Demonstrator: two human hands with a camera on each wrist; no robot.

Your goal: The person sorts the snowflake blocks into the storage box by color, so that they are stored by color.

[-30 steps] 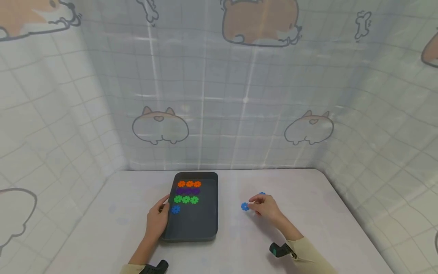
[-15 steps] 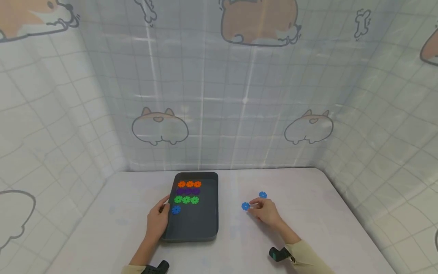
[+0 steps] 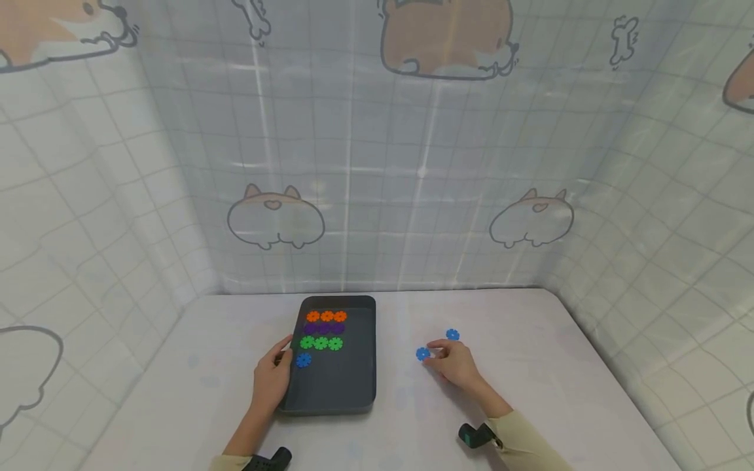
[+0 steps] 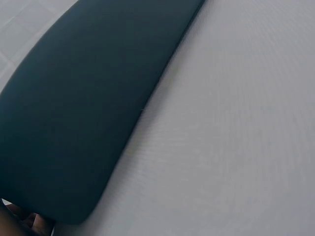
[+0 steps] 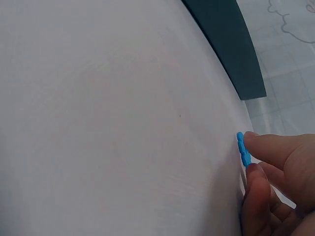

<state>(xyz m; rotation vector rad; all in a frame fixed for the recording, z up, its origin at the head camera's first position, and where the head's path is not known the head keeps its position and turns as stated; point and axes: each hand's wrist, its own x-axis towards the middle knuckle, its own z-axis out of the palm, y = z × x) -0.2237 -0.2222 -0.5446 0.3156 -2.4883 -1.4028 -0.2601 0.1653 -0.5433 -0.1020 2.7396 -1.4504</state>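
Observation:
My left hand [image 3: 272,378] grips the left side of a dark grey tray [image 3: 353,392], thumb at the rim. In the left wrist view the tray's outer wall [image 4: 88,98] fills the left half, with only a bit of finger showing at the bottom corner. On the table to the right, my right hand [image 3: 456,365] pinches a blue flower-shaped disc [image 3: 422,354] between thumb and finger. That disc [image 5: 242,147] stands edge-on at the fingertips in the right wrist view, close to the tabletop. Just beyond the hand lies another blue flower-shaped disc [image 3: 452,334].
Inside the tray are rows of three orange discs [image 3: 326,316], three purple discs [image 3: 324,329] and three green discs [image 3: 321,343], with a single blue disc [image 3: 303,360] below them. A tiled-pattern curtain [image 3: 377,196] encloses the back and sides of the white table [image 3: 530,366].
The right hand has shifted slightly, bringing its fingertips onto the nearer blue disc and uncovering the farther one. The left hand and the tray have stayed in place.

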